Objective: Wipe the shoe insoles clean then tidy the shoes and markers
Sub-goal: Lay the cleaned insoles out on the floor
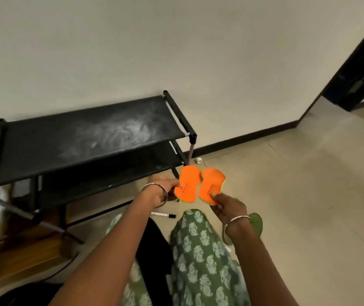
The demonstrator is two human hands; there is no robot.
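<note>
Two small orange insoles with green edges are held side by side above the floor. My left hand (162, 189) pinches the left insole (188, 184) at its near edge. My right hand (229, 208) pinches the right insole (212, 186) the same way. The two insoles almost touch in the middle. A white marker with a black cap (163, 215) lies on the floor just below my left wrist. A green shoe (256, 224) shows partly behind my right wrist; most of it is hidden.
A black two-tier shoe rack (92, 138) with a dusty top shelf stands against the wall at left. A small white cap (199, 160) lies by the skirting. Cardboard boxes (21, 255) sit at lower left. My green patterned clothing (201, 257) fills the bottom centre. Tiled floor spreads right.
</note>
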